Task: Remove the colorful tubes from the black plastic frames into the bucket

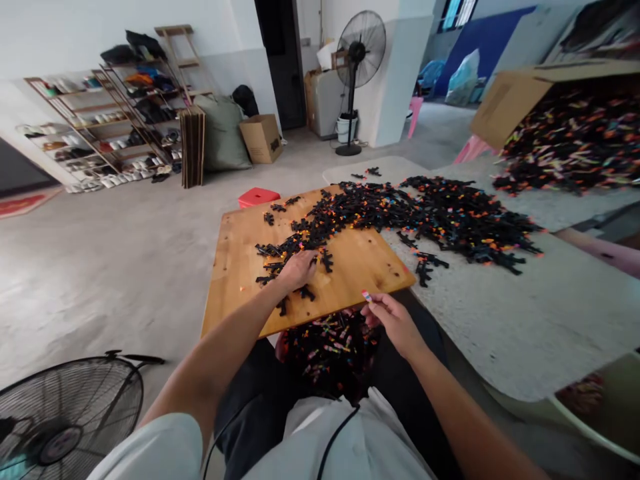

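Observation:
On the wooden board, my left hand (299,268) reaches in among small black toy guns (274,267). Its fingers curl down at the near edge of the pile; what they grip, if anything, is hidden. My right hand (395,321) is raised beside the board's near right corner. Between its thumb and fingertips it pinches a small red, white and blue piece (367,295), too small to name. Several loose toy guns lie close to my left wrist. Below the board, between my legs, is a container full of dark and brightly coloured small pieces (333,347).
The wooden board (350,267) meets a pale stone-like table (540,300) bearing a big heap of toy guns (450,213). A cardboard box (510,100) spills more pieces at right. A floor fan (55,427) stands at lower left, a red stool (259,197) behind the board.

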Demonstrator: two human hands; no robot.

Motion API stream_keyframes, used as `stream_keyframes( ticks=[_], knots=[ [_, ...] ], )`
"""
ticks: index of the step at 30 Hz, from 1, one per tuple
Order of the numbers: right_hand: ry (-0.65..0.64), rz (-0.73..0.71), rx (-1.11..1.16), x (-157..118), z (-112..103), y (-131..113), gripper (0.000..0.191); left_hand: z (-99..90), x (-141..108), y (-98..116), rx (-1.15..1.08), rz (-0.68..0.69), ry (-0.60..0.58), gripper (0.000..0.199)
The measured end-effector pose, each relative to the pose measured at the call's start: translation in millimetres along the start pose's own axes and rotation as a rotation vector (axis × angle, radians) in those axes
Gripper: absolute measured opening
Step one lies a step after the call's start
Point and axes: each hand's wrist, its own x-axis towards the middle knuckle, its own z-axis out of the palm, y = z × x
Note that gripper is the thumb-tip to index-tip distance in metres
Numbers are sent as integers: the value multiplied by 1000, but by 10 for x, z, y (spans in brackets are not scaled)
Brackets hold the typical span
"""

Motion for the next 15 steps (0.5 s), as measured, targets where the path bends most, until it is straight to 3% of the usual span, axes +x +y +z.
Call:
stream_keyframes(
  ticks=[4, 9, 15],
  knots=[
    [9, -82, 2, 11, 229, -184, 42, 34, -178, 356, -790, -237, 306, 15],
    [-65, -201, -21, -38, 623, -430, 38, 79, -417, 801, -1674, -422, 434, 10],
    [-48, -271, -82, -78, 735, -483, 34, 105, -545, 1068, -1753, -436, 506, 8]
  ],
)
